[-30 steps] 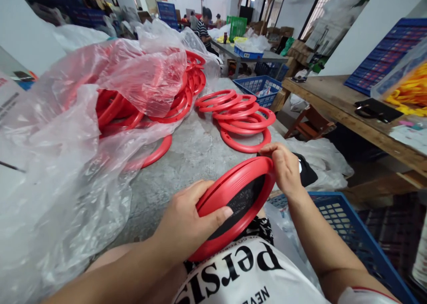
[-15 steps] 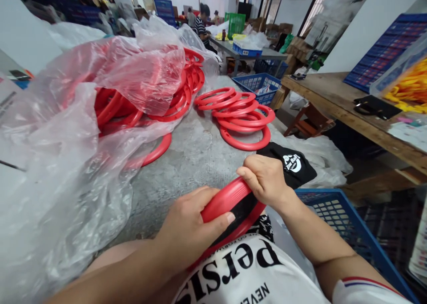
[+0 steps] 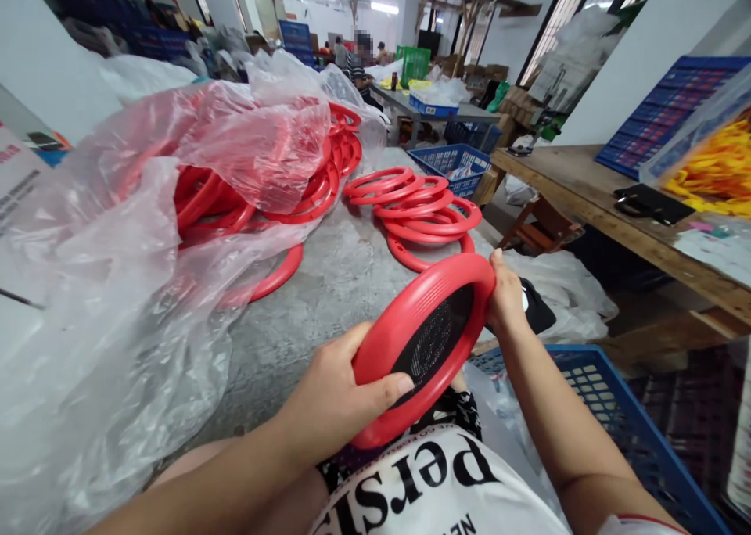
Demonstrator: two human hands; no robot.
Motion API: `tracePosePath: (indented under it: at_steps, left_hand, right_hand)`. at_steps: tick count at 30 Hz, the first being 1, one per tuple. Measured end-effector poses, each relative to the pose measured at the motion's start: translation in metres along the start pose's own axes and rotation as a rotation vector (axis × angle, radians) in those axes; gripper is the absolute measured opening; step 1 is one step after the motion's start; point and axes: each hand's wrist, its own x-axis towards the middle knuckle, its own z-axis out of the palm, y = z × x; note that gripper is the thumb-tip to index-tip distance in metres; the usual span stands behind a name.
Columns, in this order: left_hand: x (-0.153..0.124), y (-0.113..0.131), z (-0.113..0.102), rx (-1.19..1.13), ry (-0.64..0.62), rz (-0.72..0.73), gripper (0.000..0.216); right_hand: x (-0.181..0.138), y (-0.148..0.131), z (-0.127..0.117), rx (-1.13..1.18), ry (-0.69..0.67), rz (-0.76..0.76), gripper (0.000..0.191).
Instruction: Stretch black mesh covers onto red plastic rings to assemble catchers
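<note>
A red ring with black mesh fabric [image 3: 434, 346] across its middle is held tilted above my lap. My left hand [image 3: 352, 382] grips its left side, thumb lying over the rim onto the mesh. My right hand [image 3: 505, 291] clasps the right edge, with some fingers hidden behind the ring. Just beyond it, a loose stack of plain red rings [image 3: 431, 210] lies on the grey table [image 3: 328, 285]. Black printed fabric [image 3: 537, 306] shows partly behind my right hand.
At left, a clear plastic bag [image 3: 252, 148] spills many red rings. A blue crate [image 3: 598, 386] stands beside my right arm. Farther right is a wooden bench [image 3: 634, 206] with yellow pieces [image 3: 716, 171] in plastic. A person [image 3: 357, 70] sits in the background.
The ring has turned so its mesh face shows more fully and has risen slightly. My right hand has shifted right and now grips the ring's outer right edge.
</note>
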Motion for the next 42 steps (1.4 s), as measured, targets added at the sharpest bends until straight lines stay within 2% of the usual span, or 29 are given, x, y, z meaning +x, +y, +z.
tracePosePath:
  at_steps: [6, 9, 11, 13, 15, 18, 22, 25, 28, 31, 42]
  left_hand:
    - [0.002, 0.002, 0.001, -0.056, 0.042, -0.022, 0.04]
    - [0.005, 0.0, 0.0, -0.159, 0.092, -0.009, 0.037]
    - [0.007, -0.003, -0.001, -0.228, 0.116, 0.014, 0.036]
    - [0.008, -0.005, -0.003, -0.265, 0.124, 0.033, 0.037]
    - [0.007, -0.006, -0.005, -0.255, 0.128, 0.033, 0.037]
    - [0.005, -0.007, -0.006, -0.214, 0.113, 0.019, 0.034]
    - [0.002, -0.007, -0.004, -0.214, 0.024, -0.025, 0.035]
    - [-0.001, -0.009, 0.0, -0.212, -0.02, -0.045, 0.036]
    - [-0.006, -0.01, 0.004, -0.247, -0.038, -0.056, 0.038]
    - [-0.01, -0.01, 0.008, -0.278, -0.04, -0.101, 0.037]
    - [-0.001, -0.01, 0.011, -0.274, -0.023, -0.161, 0.039]
  right_hand:
    - [0.001, 0.033, 0.01, 0.221, 0.154, 0.329, 0.065]
    - [0.0, 0.04, 0.016, 0.286, 0.166, 0.414, 0.066]
    - [0.0, 0.042, 0.018, 0.288, 0.137, 0.416, 0.068]
    - [0.001, 0.039, 0.017, 0.249, 0.042, 0.332, 0.071]
    - [0.003, 0.028, 0.013, 0.176, -0.073, 0.16, 0.075]
    - [0.0, -0.004, 0.005, 0.0, -0.178, -0.165, 0.071]
    - [-0.019, -0.057, -0.001, -0.27, -0.324, -0.613, 0.06]
    - [-0.037, -0.079, 0.002, -0.439, -0.432, -0.822, 0.058]
    - [-0.047, -0.081, 0.005, -0.567, -0.362, -0.915, 0.054]
    - [-0.048, -0.074, 0.008, -0.59, -0.323, -0.948, 0.053]
    - [-0.041, -0.058, 0.016, -0.629, -0.332, -0.856, 0.059]
